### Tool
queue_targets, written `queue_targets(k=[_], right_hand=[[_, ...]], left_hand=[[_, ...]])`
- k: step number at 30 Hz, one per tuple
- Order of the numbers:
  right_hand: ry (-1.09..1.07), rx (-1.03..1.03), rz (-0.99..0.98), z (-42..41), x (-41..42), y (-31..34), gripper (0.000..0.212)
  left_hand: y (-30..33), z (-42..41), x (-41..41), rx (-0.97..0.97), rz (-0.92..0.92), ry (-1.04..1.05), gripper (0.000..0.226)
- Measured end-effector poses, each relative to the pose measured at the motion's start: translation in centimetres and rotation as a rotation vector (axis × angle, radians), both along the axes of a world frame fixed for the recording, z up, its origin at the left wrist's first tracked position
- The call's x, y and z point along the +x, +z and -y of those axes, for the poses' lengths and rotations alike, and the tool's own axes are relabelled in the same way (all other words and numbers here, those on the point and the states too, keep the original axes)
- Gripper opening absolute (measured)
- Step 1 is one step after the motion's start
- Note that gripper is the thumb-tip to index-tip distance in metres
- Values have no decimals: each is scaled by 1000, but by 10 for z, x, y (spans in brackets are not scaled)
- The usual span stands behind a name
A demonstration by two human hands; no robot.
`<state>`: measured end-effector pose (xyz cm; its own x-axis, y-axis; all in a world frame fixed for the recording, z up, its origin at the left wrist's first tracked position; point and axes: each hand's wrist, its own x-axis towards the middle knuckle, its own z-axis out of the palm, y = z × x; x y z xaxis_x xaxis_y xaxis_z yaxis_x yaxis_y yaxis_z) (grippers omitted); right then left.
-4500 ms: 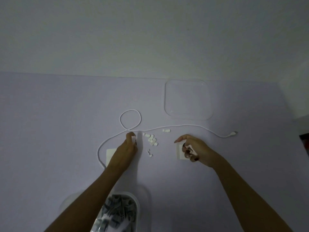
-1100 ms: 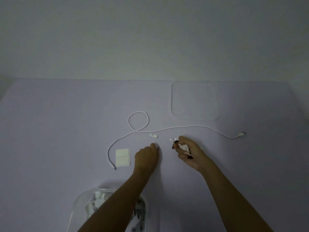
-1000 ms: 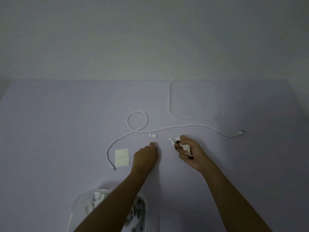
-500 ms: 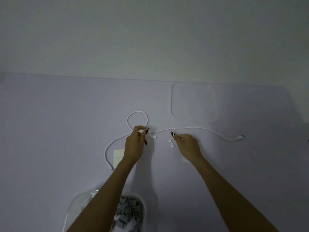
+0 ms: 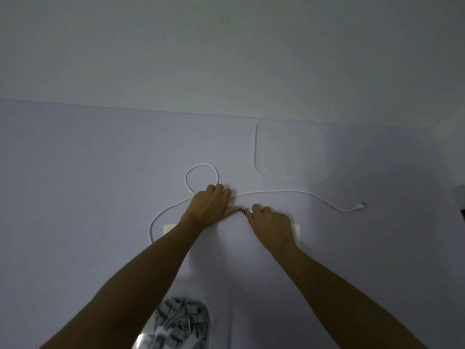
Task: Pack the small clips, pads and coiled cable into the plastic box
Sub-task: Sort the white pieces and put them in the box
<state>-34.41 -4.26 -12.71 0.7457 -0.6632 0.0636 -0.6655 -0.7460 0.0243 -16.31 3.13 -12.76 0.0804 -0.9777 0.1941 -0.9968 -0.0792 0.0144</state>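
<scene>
Left hand fisted (contents hidden) | right hand pinching, contents unclear | thin white cable runs 9-to-3, at 12 o'clock, left nearer | clear plastic box at 6

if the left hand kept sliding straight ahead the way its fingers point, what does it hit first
Probably the thin white cable: the left hand points up and away, with its knuckles already at the cable's crossing below the loop. Beyond that lies bare lilac table. The clear square lid sits off to the right.

Left hand and right hand now meeting; loose clips gone from view
</scene>
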Motion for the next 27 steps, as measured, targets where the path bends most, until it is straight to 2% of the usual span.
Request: queue_targets(k=[4,7,8,10,12,15,17,20,22,25,27], right_hand=[[38,62,-4,2,-3,-3,28],[49,26,-84,6,-2,9,29],[35,79,-71,8,-1,13,28],[-113,302,77,12,-1,14,34],[-232,515,321,11,-4,15,40],[-443,856,651,11,-2,38,45],[-655,1239,854,11,1,59,44],[-724,1676,1010,1,-4,89,35],[-681,1865,1049,-15,-5,106,27],[-698,2012,1026,-48,0,125,25],[-755,2124,1021,-80,6,139,18]], left_hand=[[-8,1,2,36,66,-108,66],[-10,4,4,27,108,-167,56],[-10,5,5,22,119,-169,51],[-11,6,3,1,130,-166,40],[-10,7,2,-34,125,-120,36],[9,8,1,-9,24,121,36],[35,6,-1,-53,-176,357,35],[74,-15,2,-235,-725,566,38],[99,-37,2,-330,-1011,610,41],[128,-77,-6,-354,-1368,612,35],[141,-111,-13,-313,-1463,627,30]])
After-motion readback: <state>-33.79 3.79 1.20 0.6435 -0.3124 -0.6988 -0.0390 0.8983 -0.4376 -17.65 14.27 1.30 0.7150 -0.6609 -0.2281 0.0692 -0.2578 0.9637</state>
